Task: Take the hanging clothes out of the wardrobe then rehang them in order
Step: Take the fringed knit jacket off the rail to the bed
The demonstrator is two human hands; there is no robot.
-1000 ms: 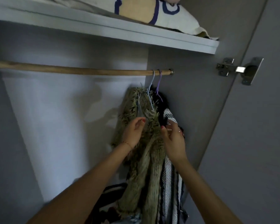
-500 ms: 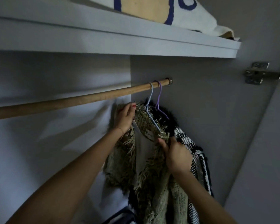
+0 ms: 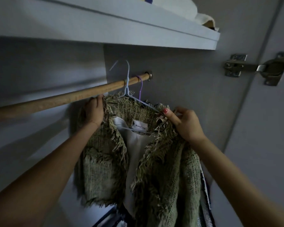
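Now | both hands' grip (image 3: 93, 110) (image 3: 185, 124) clutches shaggy green jacket (image 3: 162, 161) | blue wire hanger (image 3: 128, 82) | wooden rod (image 3: 59, 99)

— Where does the one view sit?
— On the person's head, inside the wardrobe opening, tilted upward.
— What is it facing?
— The rail (image 3: 69, 97) end at 12 o'clock, the shelf (image 3: 138, 30) underside above it, a door hinge (image 3: 256, 68) at 2 o'clock.
— How near?
— Close: both forearms enter from 7 and 5 o'clock, and the green jacket (image 3: 154, 161) fills the centre.
— Any second view?
— None, so nothing overlaps.

Bare rail (image 3: 56, 100) leftward, seemingly clear.
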